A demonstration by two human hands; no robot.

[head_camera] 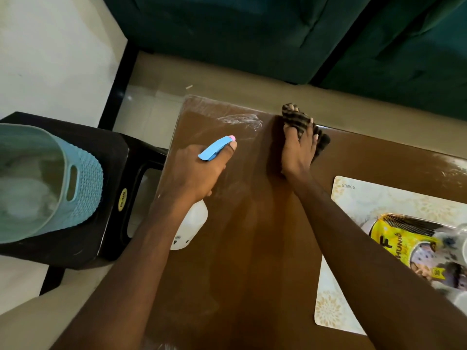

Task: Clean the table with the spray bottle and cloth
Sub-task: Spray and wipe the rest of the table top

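A brown wooden table [247, 223] fills the middle of the view, with white streaks near its far left corner. My left hand [199, 170] grips a white spray bottle [190, 226] by its neck; the blue spray head [214, 147] with a pink nozzle tip points toward the far edge. My right hand [298, 150] presses a dark striped cloth [300, 122] onto the table near the far edge, fingers spread over it and partly curled round its bunched top.
A pale patterned placemat [353, 198] lies on the table's right side with a yellow packet [404, 238] and clear items on it. Left of the table, a dark stool [111, 173] carries a teal basket [50, 178]. A green sofa [278, 34] stands beyond the table.
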